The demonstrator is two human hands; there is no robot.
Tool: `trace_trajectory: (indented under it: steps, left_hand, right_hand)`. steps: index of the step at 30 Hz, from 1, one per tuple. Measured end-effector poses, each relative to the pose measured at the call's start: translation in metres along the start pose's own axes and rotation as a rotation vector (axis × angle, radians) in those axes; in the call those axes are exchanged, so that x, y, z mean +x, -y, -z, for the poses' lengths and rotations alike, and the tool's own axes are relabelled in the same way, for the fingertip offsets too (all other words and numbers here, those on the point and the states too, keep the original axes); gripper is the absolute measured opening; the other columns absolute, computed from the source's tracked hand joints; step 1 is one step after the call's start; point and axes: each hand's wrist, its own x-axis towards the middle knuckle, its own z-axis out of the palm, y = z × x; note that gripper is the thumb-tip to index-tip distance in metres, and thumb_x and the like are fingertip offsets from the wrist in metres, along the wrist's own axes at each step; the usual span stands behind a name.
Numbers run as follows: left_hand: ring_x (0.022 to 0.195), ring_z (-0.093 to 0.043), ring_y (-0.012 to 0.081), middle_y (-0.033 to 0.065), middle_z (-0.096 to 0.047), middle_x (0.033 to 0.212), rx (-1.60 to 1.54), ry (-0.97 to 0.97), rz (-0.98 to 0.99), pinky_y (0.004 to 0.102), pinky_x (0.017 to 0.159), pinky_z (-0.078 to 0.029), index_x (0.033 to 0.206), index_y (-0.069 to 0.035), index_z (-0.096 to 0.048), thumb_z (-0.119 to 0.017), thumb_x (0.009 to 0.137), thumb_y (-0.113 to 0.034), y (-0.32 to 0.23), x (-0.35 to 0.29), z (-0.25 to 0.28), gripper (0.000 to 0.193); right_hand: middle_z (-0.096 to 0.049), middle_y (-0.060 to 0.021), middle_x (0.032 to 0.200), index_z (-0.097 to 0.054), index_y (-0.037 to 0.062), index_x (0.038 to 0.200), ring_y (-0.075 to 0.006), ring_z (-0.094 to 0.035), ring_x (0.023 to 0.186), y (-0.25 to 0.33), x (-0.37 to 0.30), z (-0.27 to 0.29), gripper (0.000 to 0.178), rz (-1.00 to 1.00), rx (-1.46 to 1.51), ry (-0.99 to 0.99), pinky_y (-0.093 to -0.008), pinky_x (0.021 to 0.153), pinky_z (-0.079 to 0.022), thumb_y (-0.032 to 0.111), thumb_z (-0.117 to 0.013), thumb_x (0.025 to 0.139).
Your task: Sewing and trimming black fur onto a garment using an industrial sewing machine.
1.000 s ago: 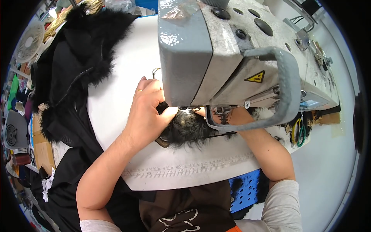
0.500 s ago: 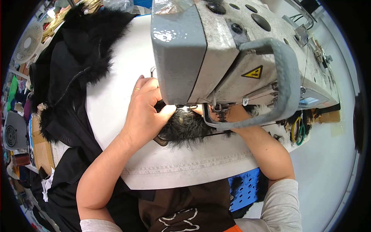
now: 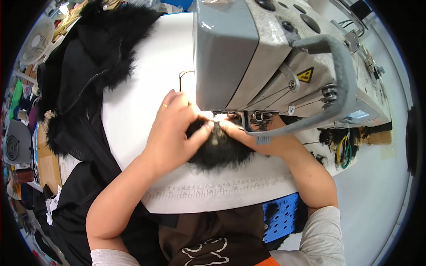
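Observation:
A piece of black fur (image 3: 217, 155) lies under the head of a grey and white sewing machine (image 3: 226, 57), with a small pale patch in its middle. My left hand (image 3: 173, 128) grips its left side, thumb and fingers pinched at the upper edge by the needle area. From the right, my right hand (image 3: 262, 139) pinches the same fur, its fingertips close to my left thumb. The machine's grey looped guard (image 3: 341, 88) hides part of the right hand. The needle itself cannot be made out.
A black fur-trimmed garment (image 3: 88, 66) drapes over the left of the white table (image 3: 146, 80). A printed ruler (image 3: 217, 190) runs along the front edge. Scissors with yellow and green handles (image 3: 344, 150) lie at right by fur scraps. A bent wire (image 3: 180, 80) stands behind my left hand.
My right hand has come out from behind the guard, its fingertips now near my left thumb. The fur has shifted and looks more bunched. The machine sits farther right in view.

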Motion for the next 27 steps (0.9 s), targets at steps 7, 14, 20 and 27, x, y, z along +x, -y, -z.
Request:
trace_trajectory:
  steps: [7, 14, 20, 27]
  left_hand:
    - [0.114, -0.059, 0.0331, 0.0081, -0.064, 0.114, 0.145, 0.051, -0.190, 0.0618, 0.122, -0.033, 0.106, -0.008, -0.070, -0.081, 0.086, -0.008, -0.019, -0.034, 0.007, 0.024]
    - [0.111, -0.063, 0.0287, 0.0030, -0.068, 0.107, 0.009, 0.096, -0.108, 0.0645, 0.126, -0.027, 0.106, -0.010, -0.070, -0.081, 0.086, -0.003, -0.023, -0.038, 0.012, 0.023]
    - [0.110, -0.064, 0.0261, 0.0034, -0.069, 0.105, -0.031, 0.081, -0.083, 0.0619, 0.127, -0.024, 0.101, -0.008, -0.068, -0.080, 0.088, -0.001, -0.025, -0.049, 0.016, 0.019]
    - [0.114, -0.062, 0.0270, 0.0055, -0.069, 0.104, -0.035, 0.082, -0.056, 0.0594, 0.125, -0.025, 0.098, -0.007, -0.067, -0.079, 0.087, -0.001, -0.035, -0.054, 0.015, 0.017]
  right_hand:
    - [-0.073, -0.0041, 0.110, -0.070, 0.0093, 0.104, -0.0241, -0.069, 0.105, 0.003, -0.018, -0.006, 0.014, 0.375, 0.088, -0.103, -0.0375, 0.089, -0.056, 0.011, -0.080, 0.093]
    - [-0.074, -0.0134, 0.095, -0.069, 0.0091, 0.121, -0.0360, -0.072, 0.088, 0.015, -0.026, -0.004, 0.027, 0.278, 0.118, -0.058, -0.0462, 0.077, -0.056, 0.024, -0.074, 0.099]
    - [-0.076, -0.0129, 0.093, -0.076, 0.0108, 0.114, -0.0357, -0.072, 0.086, 0.016, -0.029, 0.000, 0.023, 0.370, 0.088, -0.100, -0.0461, 0.077, -0.056, 0.027, -0.075, 0.098]
    - [-0.073, -0.0120, 0.087, -0.076, 0.0087, 0.107, -0.0353, -0.071, 0.086, 0.019, -0.039, 0.006, 0.018, 0.306, 0.110, -0.024, -0.0452, 0.076, -0.054, 0.024, -0.074, 0.098]
